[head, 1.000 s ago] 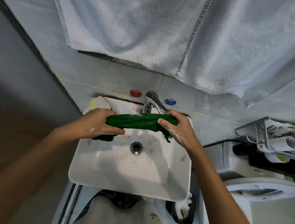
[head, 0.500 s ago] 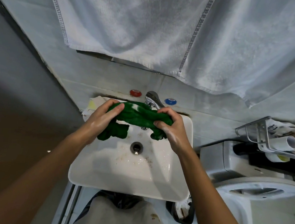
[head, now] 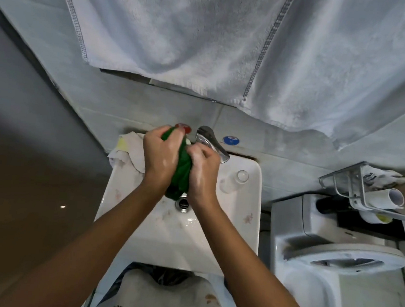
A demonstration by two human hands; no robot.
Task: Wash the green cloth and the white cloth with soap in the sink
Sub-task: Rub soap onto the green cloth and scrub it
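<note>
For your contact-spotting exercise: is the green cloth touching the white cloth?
Cannot tell. In the head view the left hand covers the spot where green cloth and white cloth would meet.

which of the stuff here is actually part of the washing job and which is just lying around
Part of the job:
- green cloth, held by left hand and right hand
- white cloth, draped on the sink's back left corner
- sink
- tap

Just lying about:
- hanging white towel
- toilet
- wire rack with paper rolls
- small clear bottle on the sink rim
</note>
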